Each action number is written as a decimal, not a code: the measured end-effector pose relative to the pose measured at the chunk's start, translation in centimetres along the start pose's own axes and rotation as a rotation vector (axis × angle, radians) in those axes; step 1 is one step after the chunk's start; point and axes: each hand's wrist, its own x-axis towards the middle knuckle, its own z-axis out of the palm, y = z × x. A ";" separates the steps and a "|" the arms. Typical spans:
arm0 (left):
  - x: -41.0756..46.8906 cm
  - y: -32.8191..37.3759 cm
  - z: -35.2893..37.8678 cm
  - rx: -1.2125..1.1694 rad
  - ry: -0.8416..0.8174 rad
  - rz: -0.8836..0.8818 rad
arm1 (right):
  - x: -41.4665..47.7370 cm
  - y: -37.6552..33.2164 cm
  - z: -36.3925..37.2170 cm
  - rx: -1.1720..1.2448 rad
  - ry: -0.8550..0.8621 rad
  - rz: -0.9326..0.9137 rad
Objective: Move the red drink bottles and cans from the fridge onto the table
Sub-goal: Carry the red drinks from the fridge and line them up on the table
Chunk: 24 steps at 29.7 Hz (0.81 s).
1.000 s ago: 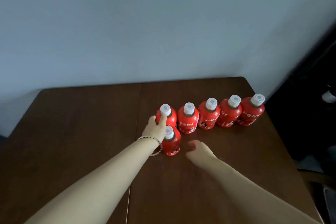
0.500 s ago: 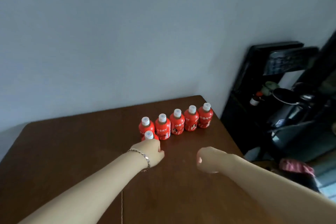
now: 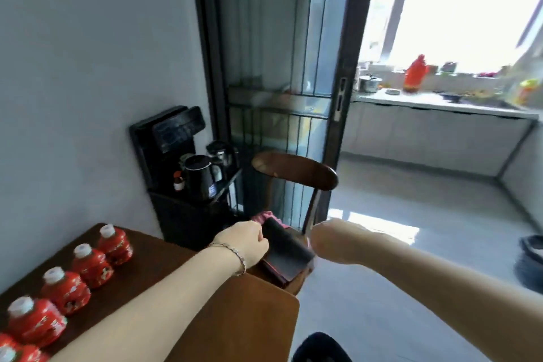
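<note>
Red bottles [image 3: 64, 288]: upright, caps up, in a row along the wall side of the table [image 3: 235, 317], at 8 o'clock in the view. They stand side by side, probably to leave the near surface free for more.
Left hand [image 3: 241, 244]: centre of view, above the table corner. The fingers are curled in and grasp nothing.
Right hand [image 3: 326, 241]: at 3 o'clock from the left hand, above the chair [image 3: 296, 167]. It is clenched and empty.
Fridge: not in view.
Cans: none visible.
Step in hand: judged to be a walk away from the table for the next load, which would explain both hands being unloaded.
Caution: the chair lies at 12 o'clock, near the hands.
</note>
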 end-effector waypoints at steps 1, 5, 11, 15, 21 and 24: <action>0.8 3.5 0.3 0.016 -0.004 0.077 | -2.0 3.2 -0.4 0.022 0.039 0.054; 2.7 19.2 2.6 0.059 -0.029 0.390 | -11.6 16.3 -0.5 0.069 0.201 0.302; 0.2 44.0 8.7 0.103 -0.049 0.722 | -28.0 33.6 -0.7 0.045 0.304 0.629; -3.4 59.3 11.5 0.146 -0.054 0.922 | -38.9 44.0 -1.0 0.053 0.307 0.847; -6.7 78.3 14.4 0.172 -0.076 1.102 | -52.0 57.4 -1.0 0.158 0.314 1.139; -7.5 86.6 15.5 0.173 -0.066 1.201 | -56.9 62.9 -1.2 0.190 0.356 1.258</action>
